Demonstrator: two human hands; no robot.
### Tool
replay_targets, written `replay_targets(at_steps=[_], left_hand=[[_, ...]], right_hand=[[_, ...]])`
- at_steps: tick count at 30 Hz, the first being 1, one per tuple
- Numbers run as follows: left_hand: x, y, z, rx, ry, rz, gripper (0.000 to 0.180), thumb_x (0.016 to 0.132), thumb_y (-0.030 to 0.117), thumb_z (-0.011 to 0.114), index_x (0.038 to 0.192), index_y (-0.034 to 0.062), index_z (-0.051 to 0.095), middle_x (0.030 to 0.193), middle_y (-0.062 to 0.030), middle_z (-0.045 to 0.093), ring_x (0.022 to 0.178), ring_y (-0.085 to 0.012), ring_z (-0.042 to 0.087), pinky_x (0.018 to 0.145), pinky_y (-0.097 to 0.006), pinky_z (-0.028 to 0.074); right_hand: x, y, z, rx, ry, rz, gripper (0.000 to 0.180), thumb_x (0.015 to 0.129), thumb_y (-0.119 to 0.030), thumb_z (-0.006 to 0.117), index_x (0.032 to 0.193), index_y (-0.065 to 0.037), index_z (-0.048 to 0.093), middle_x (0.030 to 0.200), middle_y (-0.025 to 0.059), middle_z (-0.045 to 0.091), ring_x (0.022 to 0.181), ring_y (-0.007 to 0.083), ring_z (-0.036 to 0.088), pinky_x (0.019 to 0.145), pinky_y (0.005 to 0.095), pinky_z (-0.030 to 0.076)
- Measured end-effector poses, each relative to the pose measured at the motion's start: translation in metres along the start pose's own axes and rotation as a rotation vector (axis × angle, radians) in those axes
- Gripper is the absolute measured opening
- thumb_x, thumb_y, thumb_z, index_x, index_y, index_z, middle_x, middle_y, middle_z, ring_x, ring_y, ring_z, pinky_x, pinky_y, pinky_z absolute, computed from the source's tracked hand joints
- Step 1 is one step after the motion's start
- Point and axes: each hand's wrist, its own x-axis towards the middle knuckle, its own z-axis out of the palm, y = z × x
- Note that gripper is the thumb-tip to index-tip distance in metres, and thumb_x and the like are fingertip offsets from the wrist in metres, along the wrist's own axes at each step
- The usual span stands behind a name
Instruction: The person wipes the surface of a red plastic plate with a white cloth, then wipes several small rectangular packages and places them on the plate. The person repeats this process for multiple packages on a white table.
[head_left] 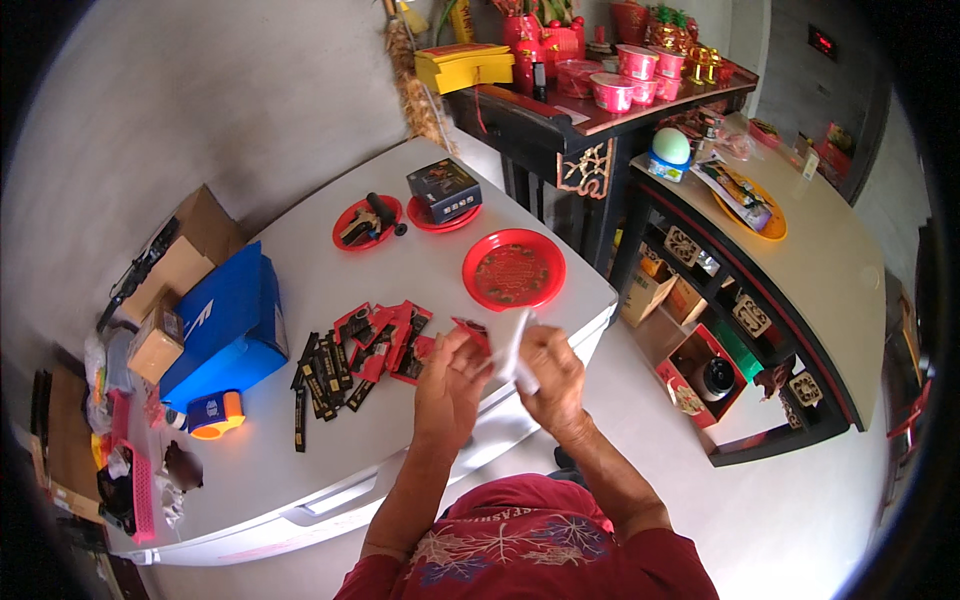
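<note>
Over the freezer-like white top's front edge, my right hand [553, 378] grips a thin white item [514, 350], smeared by motion so its kind does not show. My left hand [446, 388] is beside it, fingers curled toward the white item; what they hold, if anything, I cannot make out. A red packet [472, 330] shows just behind the left fingertips. Left of that hand lie several red packets [378, 335] and, beside them, a pile of slim black sachets [322, 375] with gold print. Beyond my hands sits a red round tray [513, 268] with a patterned base.
Farther back are a red plate [347, 238] with dark tools and a black box [444, 190] on red plates. To the left stand a blue box [228, 325], a tape dispenser [214, 413] and a pink basket [140, 490]. A curved cabinet [800, 250] stands right.
</note>
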Motion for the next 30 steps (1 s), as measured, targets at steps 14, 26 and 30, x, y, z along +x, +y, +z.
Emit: replay_targets(at_steps=[14, 26, 30], left_hand=[[-0.005, 0.010, -0.018, -0.112, -0.115, 0.087, 0.025, 0.099, 0.020, 0.039, 0.117, 0.0067, 0.048, 0.114, -0.0096, 0.059, 0.099, -0.0167, 0.060, 0.089, -0.036, 0.049], [0.005, 0.012, -0.021, -0.192, -0.234, -0.048, 0.040, 0.100, 0.029, 0.032, 0.130, 0.0046, 0.043, 0.124, -0.0157, 0.054, 0.110, -0.0259, 0.056, 0.095, -0.039, 0.044], [0.009, 0.009, -0.024, -0.161, -0.195, -0.011, 0.033, 0.099, 0.031, 0.040, 0.121, 0.0076, 0.049, 0.116, -0.0095, 0.058, 0.106, -0.0206, 0.058, 0.093, -0.039, 0.047]], right_hand=[[0.018, -0.022, -0.012, 0.337, -0.125, 0.187, 0.054, 0.060, 0.017, 0.059, 0.111, -0.003, 0.060, 0.107, 0.0129, 0.054, 0.094, 0.0276, 0.056, 0.082, 0.0320, 0.047], [-0.011, -0.028, 0.006, 0.077, -0.416, -0.036, 0.057, 0.062, 0.008, 0.066, 0.117, -0.009, 0.060, 0.118, 0.0138, 0.051, 0.110, 0.0322, 0.053, 0.082, 0.0375, 0.054], [-0.003, -0.021, -0.028, 0.468, -0.547, 0.171, 0.061, 0.058, 0.018, 0.057, 0.114, -0.006, 0.061, 0.115, 0.0142, 0.053, 0.109, 0.0304, 0.055, 0.088, 0.0354, 0.050]])
